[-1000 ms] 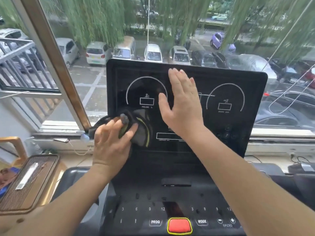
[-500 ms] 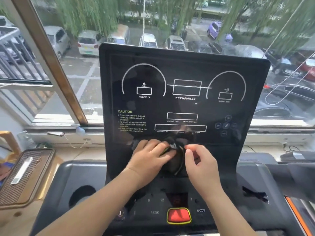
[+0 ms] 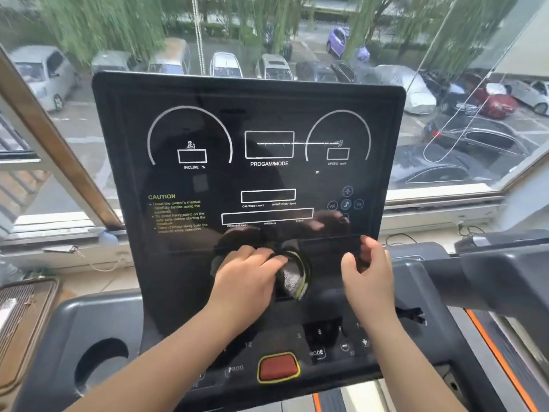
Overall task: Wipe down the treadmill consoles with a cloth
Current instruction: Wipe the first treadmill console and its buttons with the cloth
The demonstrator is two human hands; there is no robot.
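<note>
The black treadmill console (image 3: pixel 261 93) stands upright in front of me, printed with white dials and a yellow caution text. A dark bunched cloth (image 3: pixel 292 276) with a yellow-green trim lies against the lower middle of the panel. My left hand (image 3: pixel 248 276) covers the cloth's left part, fingers bent over it and holding it against the panel. My right hand (image 3: pixel 368 272) hovers just right of the cloth near the panel's lower right, fingers loosely curled, holding nothing.
Below the panel are the key row and a red stop button (image 3: pixel 277 367). A round cup holder (image 3: pixel 99 364) sits in the left tray. A wooden slatted tray (image 3: pixel 23 316) is at far left, another treadmill's handlebar (image 3: pixel 505 281) at right, and a window behind.
My right hand has let go of the cloth and moved right, away from it. My left hand stays on the cloth low on the panel. A second ago it wiped the left side.
</note>
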